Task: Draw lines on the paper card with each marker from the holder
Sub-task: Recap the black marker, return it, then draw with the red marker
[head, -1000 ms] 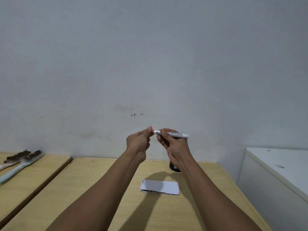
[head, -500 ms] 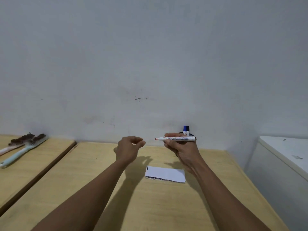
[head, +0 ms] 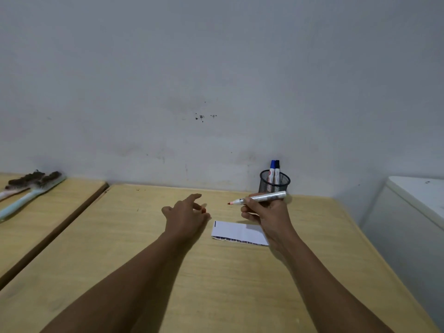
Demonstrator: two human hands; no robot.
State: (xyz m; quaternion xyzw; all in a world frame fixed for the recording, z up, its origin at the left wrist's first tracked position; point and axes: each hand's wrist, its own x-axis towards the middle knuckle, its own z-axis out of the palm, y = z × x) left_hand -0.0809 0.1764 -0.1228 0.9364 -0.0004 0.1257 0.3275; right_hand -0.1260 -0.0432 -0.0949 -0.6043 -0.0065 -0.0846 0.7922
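Observation:
A white paper card lies on the wooden table, with one short dark line near its left edge. My right hand hovers over the card's right end, gripping an uncapped white marker whose red tip points left. My left hand is low over the table just left of the card, with a small red cap at its fingertips. I cannot tell whether the cap touches the table. Behind, a black mesh holder holds two upright markers, one blue-capped and one dark-capped.
The holder stands against the grey wall at the table's back edge. A second wooden table at the left carries two brushes. A white cabinet stands to the right of the table.
The cap came off the marker into my left hand. Both hands dropped from chest height toward the table, my left hand moving left of the card. The view tilted down, revealing the holder.

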